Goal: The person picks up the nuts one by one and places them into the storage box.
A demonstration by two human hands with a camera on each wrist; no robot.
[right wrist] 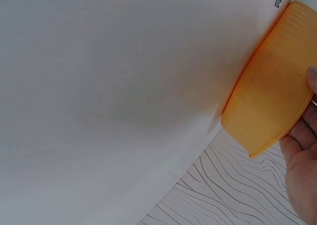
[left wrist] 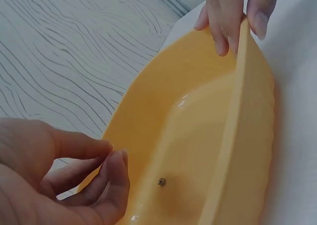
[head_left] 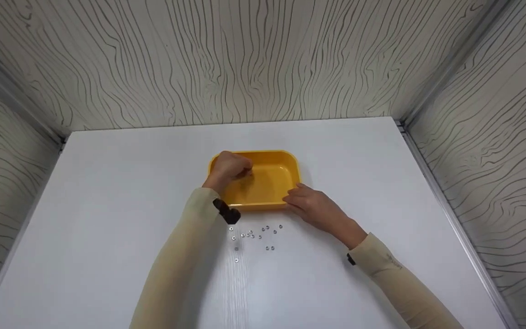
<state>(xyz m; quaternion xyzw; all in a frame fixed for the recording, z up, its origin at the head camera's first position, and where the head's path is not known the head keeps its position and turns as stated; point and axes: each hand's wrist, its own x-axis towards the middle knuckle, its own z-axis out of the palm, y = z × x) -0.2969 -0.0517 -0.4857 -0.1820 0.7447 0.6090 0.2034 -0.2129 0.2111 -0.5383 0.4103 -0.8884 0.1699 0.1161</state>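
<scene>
A yellow plastic tray [head_left: 270, 183] with raised sides stands on the white table. Over its left part is my left hand [head_left: 228, 168], fingers curled and the thumb tip against the fingertips; nothing shows between them in the left wrist view. One small metal nut [left wrist: 161, 182] appears against the tray floor, just beyond those fingertips. My right hand [head_left: 311, 205] grips the tray's near right corner, with fingers over the rim and inside and the thumb outside. Several small metal nuts [head_left: 253, 236] lie scattered on the table just in front of the tray.
The white table [head_left: 121, 192] extends around the tray on all sides. Wood-grain panels [head_left: 244, 64] rise behind it and at both sides, with metal strips [head_left: 450, 205] along the edges. Dark wrist straps [head_left: 227, 212] sit on the long cream sleeves.
</scene>
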